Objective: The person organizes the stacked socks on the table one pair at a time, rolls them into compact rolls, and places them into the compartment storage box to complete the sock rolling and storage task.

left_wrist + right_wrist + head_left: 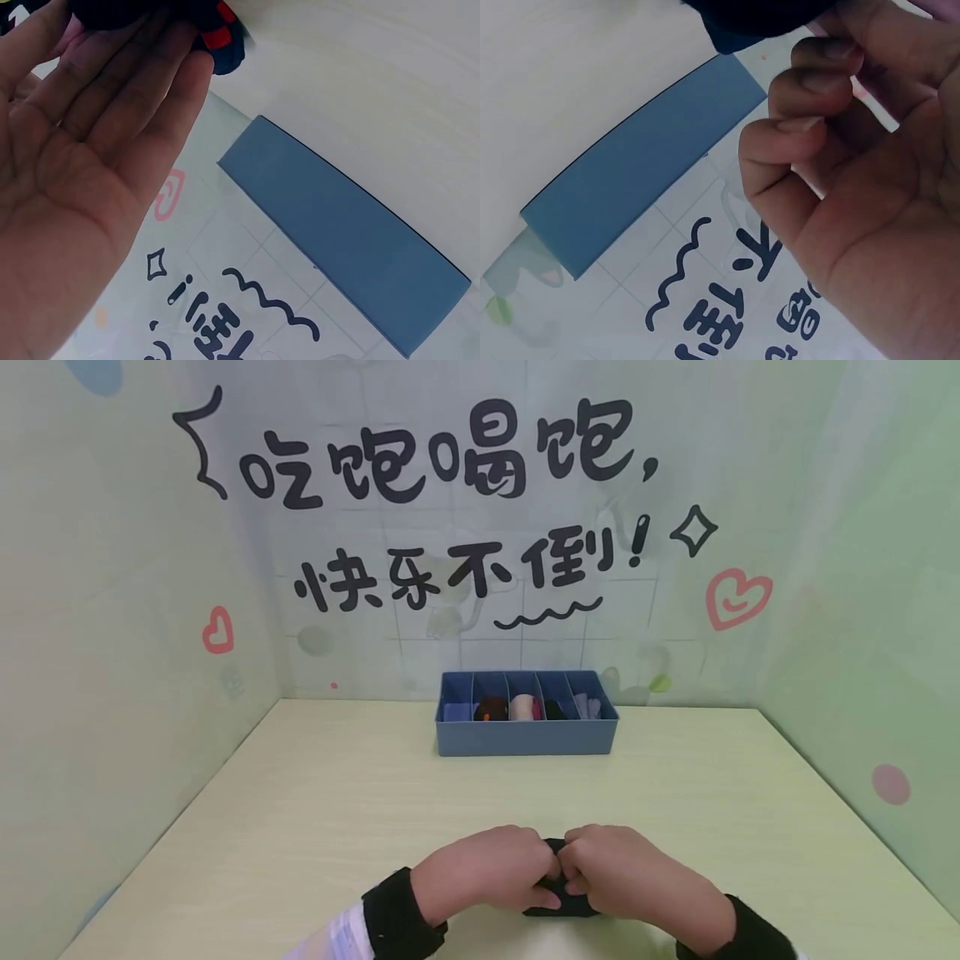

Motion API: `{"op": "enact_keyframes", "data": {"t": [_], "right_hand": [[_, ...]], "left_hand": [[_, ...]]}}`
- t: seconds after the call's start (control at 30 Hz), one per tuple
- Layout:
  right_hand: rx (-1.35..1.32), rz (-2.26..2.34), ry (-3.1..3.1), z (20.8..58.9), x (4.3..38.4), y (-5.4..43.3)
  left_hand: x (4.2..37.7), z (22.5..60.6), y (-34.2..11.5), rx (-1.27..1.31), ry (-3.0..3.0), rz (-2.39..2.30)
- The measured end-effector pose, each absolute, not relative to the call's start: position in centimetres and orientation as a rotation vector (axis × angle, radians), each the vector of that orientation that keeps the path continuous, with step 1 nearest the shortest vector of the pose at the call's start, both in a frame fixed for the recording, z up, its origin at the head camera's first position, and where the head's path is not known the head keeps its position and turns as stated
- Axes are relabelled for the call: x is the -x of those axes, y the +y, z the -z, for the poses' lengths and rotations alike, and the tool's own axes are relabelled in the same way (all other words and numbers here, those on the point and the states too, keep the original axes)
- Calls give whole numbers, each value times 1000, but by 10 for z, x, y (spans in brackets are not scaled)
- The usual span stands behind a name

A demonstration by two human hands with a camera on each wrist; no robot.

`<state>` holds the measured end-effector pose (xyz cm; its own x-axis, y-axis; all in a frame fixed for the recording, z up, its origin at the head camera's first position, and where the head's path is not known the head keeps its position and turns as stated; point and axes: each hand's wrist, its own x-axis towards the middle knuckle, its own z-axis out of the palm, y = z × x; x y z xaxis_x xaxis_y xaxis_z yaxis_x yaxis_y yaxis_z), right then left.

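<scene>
Near the front of the table, both hands hold a folded black cloth piece (566,906). The left hand (501,865) grips its left side, thumb low on the near part. On the other side the right hand (621,870) pinches it with curled fingers, knuckles almost against the left hand. In the left wrist view, red squares show on the dark cloth (225,46) past the fingertips. Only a dark edge of the cloth (754,19) appears at the top of the right wrist view. Its exact kind cannot be told, as the hands cover much of it.
A blue divided box (525,739) stands at the back of the table (337,793), by the wall. Its compartments hold several small soft items, brown, pinkish, black and pale purple. Printed walls (120,652) enclose the back and both sides.
</scene>
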<state>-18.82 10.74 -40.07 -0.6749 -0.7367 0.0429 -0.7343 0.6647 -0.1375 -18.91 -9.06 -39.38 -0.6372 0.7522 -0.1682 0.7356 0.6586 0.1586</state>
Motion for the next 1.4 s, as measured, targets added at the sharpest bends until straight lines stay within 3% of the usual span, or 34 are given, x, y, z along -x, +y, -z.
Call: {"op": "enact_keyframes", "data": {"t": [0.33,0.67,1.4], "right_hand": [[1332,190,2704,393,187,111],[1479,-141,2832,399,183,107],[1392,-52,2823,399,182,105]], "left_hand": [[190,397,-87,-1201,2690,-88],[190,398,-85,-1166,2718,-52],[188,397,-84,-1168,2739,-15]]}}
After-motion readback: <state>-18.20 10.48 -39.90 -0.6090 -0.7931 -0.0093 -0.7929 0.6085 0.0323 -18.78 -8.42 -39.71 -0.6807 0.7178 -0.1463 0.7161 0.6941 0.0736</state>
